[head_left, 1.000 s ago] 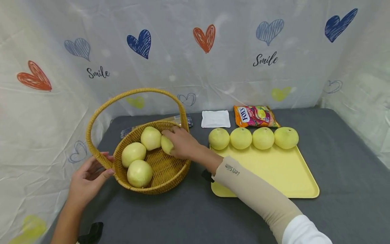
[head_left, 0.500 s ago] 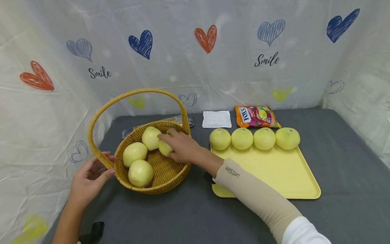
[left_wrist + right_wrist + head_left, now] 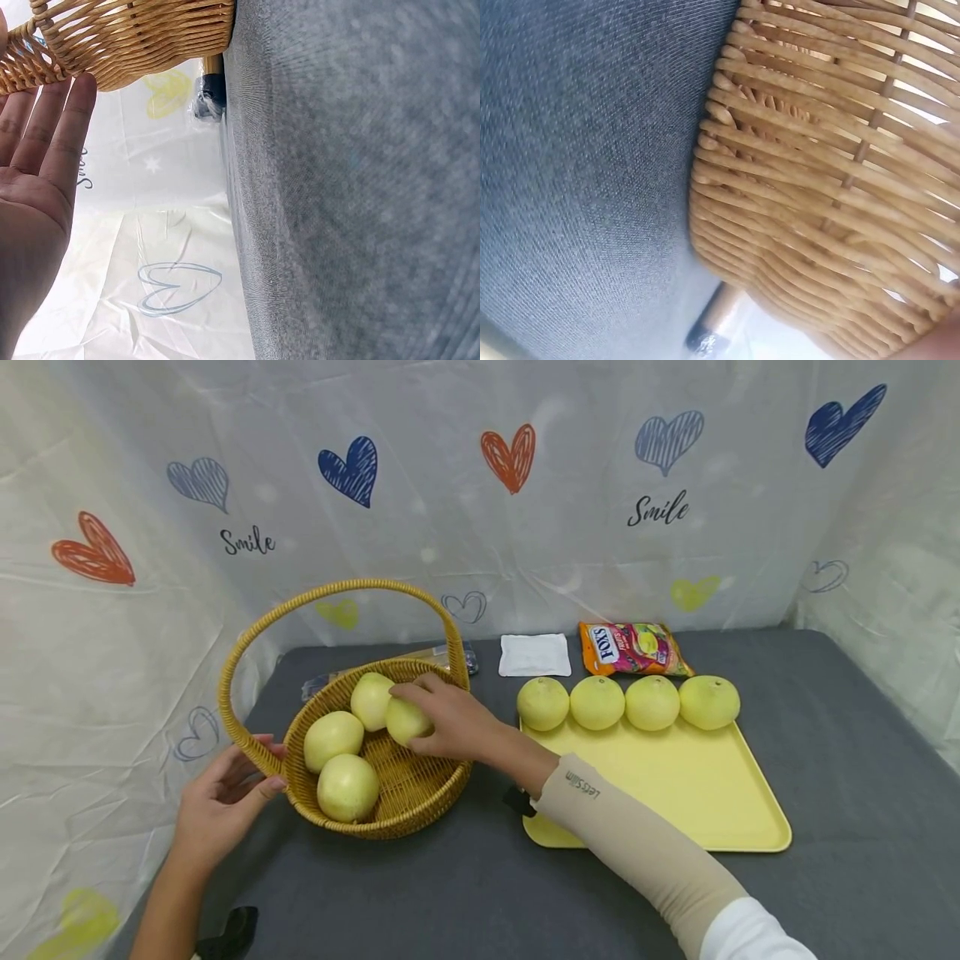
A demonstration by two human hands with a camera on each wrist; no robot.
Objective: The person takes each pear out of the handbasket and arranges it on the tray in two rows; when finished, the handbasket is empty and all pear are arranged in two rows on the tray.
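Note:
A woven wicker basket [image 3: 423, 800] with a tall arched handle stands on the left part of the table. My left hand [image 3: 217, 806] holds it by the left base of the handle, thumb on the near side; the left wrist view shows its fingertips against the outer weave. Inside, three round yellow-green fruits [image 3: 348, 787] lie along the left and far side. My right hand [image 3: 457, 718] reaches over the right rim and grips another yellow-green fruit [image 3: 406, 720], beside the farthest one. In the right wrist view, the basket wall [image 3: 802, 172] hides most of that hand.
A yellow tray [image 3: 660, 793] lies to the right, with several yellow-green fruits [image 3: 651, 702] in a row along its far edge. Behind it are an orange candy bag [image 3: 637, 649] and a white packet [image 3: 535, 655]. A clear-wrapped item [image 3: 442, 653] lies behind the basket.
My right hand has shifted the gripped fruit slightly left inside the basket, and more of that fruit shows now. The left hand stays at the handle base.

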